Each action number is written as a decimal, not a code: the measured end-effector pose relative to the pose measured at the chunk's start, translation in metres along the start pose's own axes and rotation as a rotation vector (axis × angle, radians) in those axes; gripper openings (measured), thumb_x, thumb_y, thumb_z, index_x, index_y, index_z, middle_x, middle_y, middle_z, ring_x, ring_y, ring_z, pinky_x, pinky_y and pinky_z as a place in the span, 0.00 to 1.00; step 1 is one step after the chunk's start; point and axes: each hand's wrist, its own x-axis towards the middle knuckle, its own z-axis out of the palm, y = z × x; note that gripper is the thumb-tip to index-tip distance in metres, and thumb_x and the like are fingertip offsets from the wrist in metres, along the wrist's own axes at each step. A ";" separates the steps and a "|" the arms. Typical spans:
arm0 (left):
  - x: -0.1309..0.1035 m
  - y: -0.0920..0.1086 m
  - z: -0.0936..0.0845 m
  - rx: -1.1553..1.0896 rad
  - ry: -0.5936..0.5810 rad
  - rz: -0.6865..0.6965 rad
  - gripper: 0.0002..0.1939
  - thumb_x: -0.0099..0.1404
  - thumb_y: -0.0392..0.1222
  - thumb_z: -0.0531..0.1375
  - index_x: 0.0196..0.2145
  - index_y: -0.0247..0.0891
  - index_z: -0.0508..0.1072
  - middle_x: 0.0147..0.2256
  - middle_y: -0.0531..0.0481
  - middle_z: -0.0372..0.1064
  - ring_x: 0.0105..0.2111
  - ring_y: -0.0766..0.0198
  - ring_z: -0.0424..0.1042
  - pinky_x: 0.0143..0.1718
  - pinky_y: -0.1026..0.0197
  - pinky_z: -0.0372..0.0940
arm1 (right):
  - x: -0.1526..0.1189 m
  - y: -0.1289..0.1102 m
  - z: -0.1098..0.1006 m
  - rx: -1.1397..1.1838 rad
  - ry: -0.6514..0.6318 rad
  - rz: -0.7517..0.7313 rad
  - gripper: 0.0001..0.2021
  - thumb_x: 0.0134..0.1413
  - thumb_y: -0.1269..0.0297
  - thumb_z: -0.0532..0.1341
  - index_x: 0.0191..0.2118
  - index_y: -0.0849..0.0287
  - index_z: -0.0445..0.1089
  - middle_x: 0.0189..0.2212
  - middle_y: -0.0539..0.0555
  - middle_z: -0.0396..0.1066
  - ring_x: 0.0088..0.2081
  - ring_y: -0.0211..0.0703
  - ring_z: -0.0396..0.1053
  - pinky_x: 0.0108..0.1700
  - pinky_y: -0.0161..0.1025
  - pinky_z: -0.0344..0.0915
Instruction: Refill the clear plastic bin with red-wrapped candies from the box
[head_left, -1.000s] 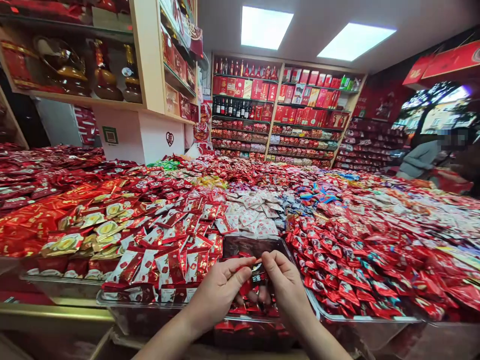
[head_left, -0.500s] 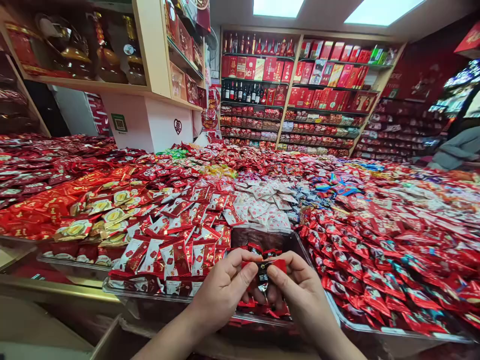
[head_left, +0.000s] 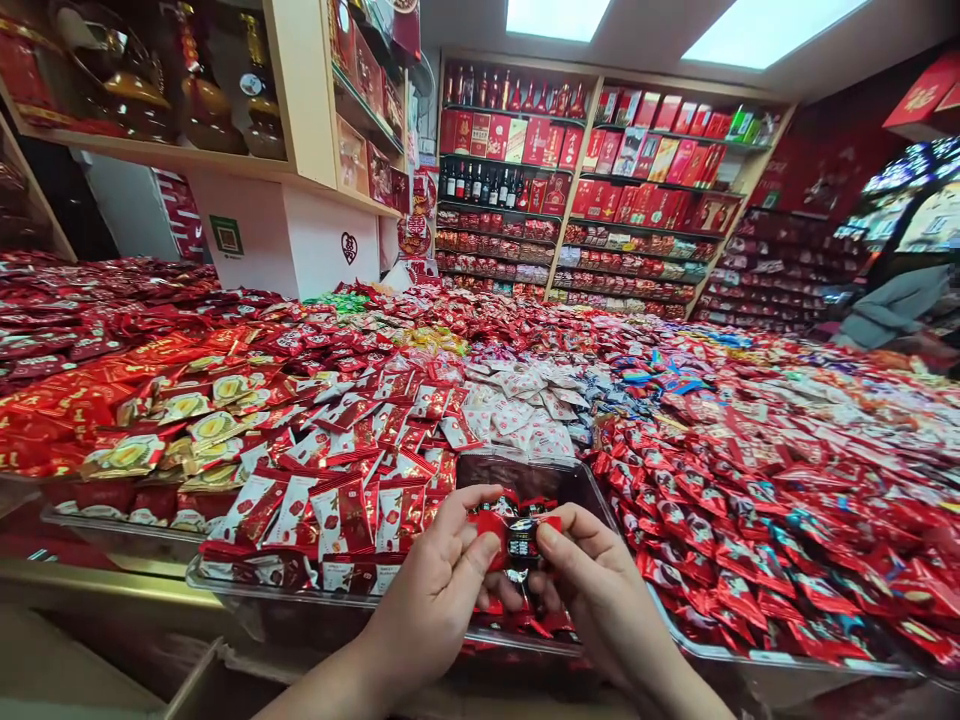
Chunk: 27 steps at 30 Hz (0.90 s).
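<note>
Between my two hands is a small wrapped candy [head_left: 521,540] with red twisted ends and a black middle bearing white characters. My left hand [head_left: 442,570] pinches its left end between thumb and fingers. The right end is gripped by my right hand [head_left: 589,565], thumb on top. Both hands are above a clear plastic bin [head_left: 592,490], which holds several more red and black candies [head_left: 544,625]. The lower fingers of each hand partly cover those candies.
Red-and-white packets [head_left: 341,515] fill the bin to the left, and red twisted candies [head_left: 720,540] the bin to the right. White packets [head_left: 525,405] lie behind. Shelves [head_left: 577,190] with bottles and boxes line the back wall. A person's grey sleeve [head_left: 892,305] shows at far right.
My fingers have drawn apart toward the candy's ends, so more of its black middle shows. The view has shifted slightly.
</note>
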 end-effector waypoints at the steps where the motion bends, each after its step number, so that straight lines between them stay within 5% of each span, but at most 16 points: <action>1: 0.000 0.000 0.000 0.000 -0.007 -0.001 0.14 0.64 0.43 0.48 0.47 0.43 0.53 0.26 0.56 0.65 0.22 0.70 0.69 0.22 0.69 0.58 | 0.000 0.000 0.000 -0.002 -0.009 0.005 0.10 0.41 0.61 0.64 0.26 0.61 0.63 0.20 0.45 0.61 0.17 0.28 0.61 0.15 0.25 0.52; 5: -0.002 0.002 0.000 0.007 0.025 -0.027 0.15 0.63 0.47 0.48 0.47 0.42 0.54 0.24 0.58 0.63 0.18 0.73 0.66 0.19 0.70 0.59 | -0.001 0.003 -0.001 -0.029 -0.019 0.023 0.09 0.42 0.61 0.63 0.29 0.59 0.64 0.21 0.46 0.62 0.17 0.27 0.59 0.15 0.25 0.53; 8: -0.003 0.001 -0.001 0.026 0.058 -0.050 0.17 0.62 0.50 0.48 0.46 0.42 0.54 0.21 0.59 0.61 0.16 0.74 0.63 0.17 0.72 0.58 | -0.004 0.004 -0.003 -0.090 -0.016 -0.099 0.11 0.43 0.64 0.62 0.36 0.54 0.64 0.32 0.51 0.66 0.24 0.32 0.65 0.19 0.26 0.59; 10: -0.002 0.001 -0.002 0.019 0.071 -0.051 0.17 0.62 0.51 0.48 0.45 0.41 0.54 0.19 0.59 0.61 0.14 0.75 0.61 0.15 0.73 0.57 | -0.006 0.003 -0.005 -0.222 -0.088 -0.272 0.13 0.44 0.68 0.61 0.39 0.51 0.64 0.44 0.55 0.63 0.40 0.41 0.66 0.32 0.33 0.66; 13: -0.002 0.002 -0.003 -0.029 0.089 -0.047 0.16 0.62 0.50 0.50 0.44 0.40 0.54 0.17 0.60 0.61 0.13 0.76 0.60 0.14 0.75 0.55 | -0.009 0.003 -0.006 -0.534 -0.236 -0.504 0.16 0.45 0.75 0.57 0.40 0.51 0.65 0.51 0.57 0.57 0.53 0.48 0.55 0.50 0.45 0.58; 19: -0.003 0.003 -0.006 -0.155 0.093 -0.047 0.16 0.63 0.50 0.46 0.46 0.42 0.50 0.16 0.59 0.63 0.12 0.73 0.62 0.14 0.73 0.55 | -0.008 -0.002 -0.008 -0.857 -0.182 -0.714 0.14 0.50 0.75 0.55 0.43 0.53 0.63 0.41 0.54 0.67 0.44 0.41 0.64 0.44 0.39 0.63; 23: -0.009 -0.005 -0.007 -0.024 0.051 0.128 0.10 0.65 0.46 0.43 0.43 0.44 0.54 0.17 0.60 0.59 0.13 0.74 0.58 0.15 0.72 0.54 | -0.003 -0.026 -0.015 -1.162 -0.024 -0.806 0.07 0.50 0.70 0.57 0.37 0.57 0.64 0.32 0.52 0.69 0.34 0.38 0.67 0.35 0.33 0.64; 27: -0.015 -0.017 -0.004 0.699 -0.138 0.640 0.05 0.60 0.36 0.50 0.35 0.37 0.64 0.24 0.51 0.65 0.24 0.65 0.65 0.25 0.62 0.61 | 0.017 -0.040 -0.027 -1.684 -0.025 -0.619 0.04 0.51 0.65 0.55 0.30 0.59 0.63 0.25 0.51 0.66 0.26 0.38 0.64 0.28 0.34 0.59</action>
